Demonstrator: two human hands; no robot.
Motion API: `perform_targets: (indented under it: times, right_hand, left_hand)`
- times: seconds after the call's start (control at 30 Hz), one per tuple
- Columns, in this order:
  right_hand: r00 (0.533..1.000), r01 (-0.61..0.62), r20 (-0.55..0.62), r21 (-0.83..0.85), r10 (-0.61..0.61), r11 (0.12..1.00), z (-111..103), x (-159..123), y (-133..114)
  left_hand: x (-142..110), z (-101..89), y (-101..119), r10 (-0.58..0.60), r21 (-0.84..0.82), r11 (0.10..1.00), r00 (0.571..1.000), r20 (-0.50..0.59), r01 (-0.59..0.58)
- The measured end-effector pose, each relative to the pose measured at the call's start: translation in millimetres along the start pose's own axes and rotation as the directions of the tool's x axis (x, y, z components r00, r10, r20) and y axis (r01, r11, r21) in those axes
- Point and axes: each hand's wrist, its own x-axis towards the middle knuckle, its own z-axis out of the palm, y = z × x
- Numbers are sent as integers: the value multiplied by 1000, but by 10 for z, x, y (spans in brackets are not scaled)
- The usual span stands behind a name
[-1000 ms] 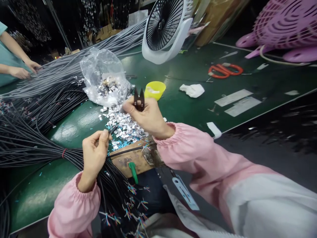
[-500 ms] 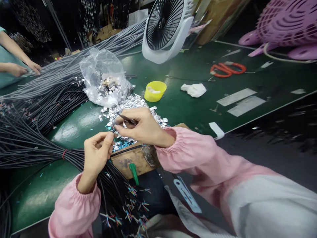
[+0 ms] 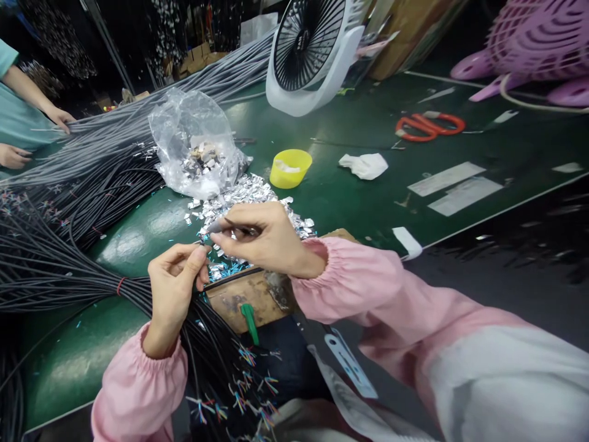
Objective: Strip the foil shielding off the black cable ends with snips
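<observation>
My left hand point(image 3: 172, 276) is closed in a pinch on a thin black cable point(image 3: 201, 243), mostly hidden by the fingers. Just right of it, my right hand point(image 3: 262, 236) grips a slim dark metal tool point(image 3: 246, 229); its exact kind is hidden by the fingers. The fingertips of both hands are close together, a small gap apart. Beneath them lies a heap of silver foil scraps point(image 3: 248, 193) with blue bits point(image 3: 225, 269). A bundle of black cables point(image 3: 138, 287), tied with a red band, passes under my left wrist, its stripped coloured ends point(image 3: 246, 356) hanging at the front.
A wooden block point(image 3: 239, 301) with a green strip sits at the table edge. Beyond are a clear bag of scraps point(image 3: 193, 147), yellow cup point(image 3: 291, 169), white fan point(image 3: 308, 61), orange-handled scissors point(image 3: 430, 127) and pink fan point(image 3: 543, 49). At far left, a co-worker's hand point(image 3: 59, 118) touches grey cables.
My left hand has shifted slightly left, and the tool in my right hand has turned a little. The co-worker's hands have moved apart.
</observation>
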Motion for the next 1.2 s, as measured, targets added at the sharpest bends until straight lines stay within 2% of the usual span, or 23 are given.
perform_targets:
  times: [0.23, 0.63, 0.87, 1.07, 1.13, 1.2]
  right_hand:
    - [998, -42, 38, 56, 40, 998, -1, -2, -9]
    - [999, -3, 54, 62, -1, 998, 8, 3, -14]
    - [998, -39, 55, 64, 36, 997, 0, 2, -19]
    - [980, -129, 165, 92, 113, 987, 14, 14, 8]
    - [988, -123, 98, 29, 120, 992, 19, 8, 9]
    - [998, -61, -8, -39, 60, 997, 21, -10, 7]
  left_hand:
    - [-13, 6, -1, -7, 15, 1000, 1000, 13, 7]
    - [-16, 27, 22, -7, 24, 1000, 1000, 14, 6]
    - [-25, 43, 45, -17, 39, 999, 1000, 9, 17]
    - [-24, 26, 13, -11, 33, 999, 1000, 20, 10]
    - [-15, 23, 6, -2, 45, 999, 1000, -16, 2]
    - [-6, 28, 11, 27, 81, 996, 997, -72, -21]
